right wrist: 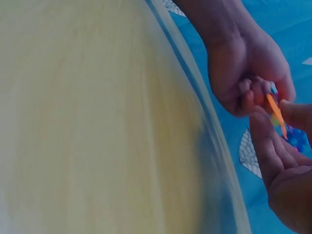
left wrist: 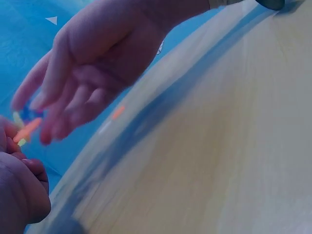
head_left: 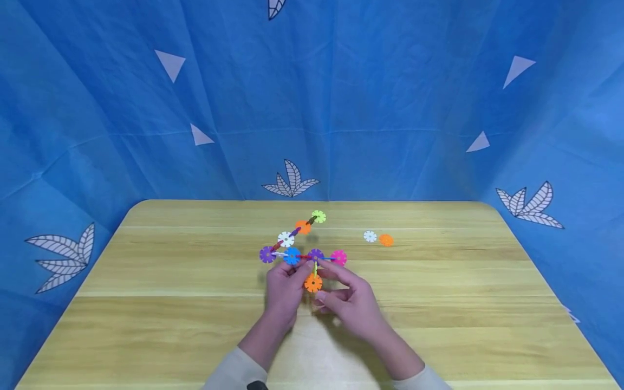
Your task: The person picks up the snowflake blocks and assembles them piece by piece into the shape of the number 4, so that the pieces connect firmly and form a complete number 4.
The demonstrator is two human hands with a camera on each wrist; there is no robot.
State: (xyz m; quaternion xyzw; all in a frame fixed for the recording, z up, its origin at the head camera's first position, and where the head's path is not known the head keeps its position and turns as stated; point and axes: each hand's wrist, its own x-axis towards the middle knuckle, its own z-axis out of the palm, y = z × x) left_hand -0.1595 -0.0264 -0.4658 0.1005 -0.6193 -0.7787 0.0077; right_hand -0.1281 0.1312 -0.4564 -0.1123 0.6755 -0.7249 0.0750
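Observation:
In the head view, a chain of interlocking notched plastic discs hangs above the table, its coloured discs joined edge to edge. A blue disc [head_left: 292, 256], a purple disc [head_left: 316, 255] and a pink disc [head_left: 338, 258] form its near row; an orange disc [head_left: 313, 283] juts toward the person on a yellow-green one. My left hand [head_left: 284, 288] pinches the chain near this branch, partly hiding the grip. Around the orange disc's right side, my right hand [head_left: 355, 303] has its fingers loosely bent and apart; the left wrist view [left wrist: 92, 73] shows no firm hold.
A loose white disc [head_left: 370, 236] and a loose orange disc [head_left: 387, 240] lie on the wooden table [head_left: 468, 303], right of the chain. From the near row, the chain's other arm runs back to a lime disc [head_left: 319, 216]. A blue curtain [head_left: 370, 108] hangs behind the table.

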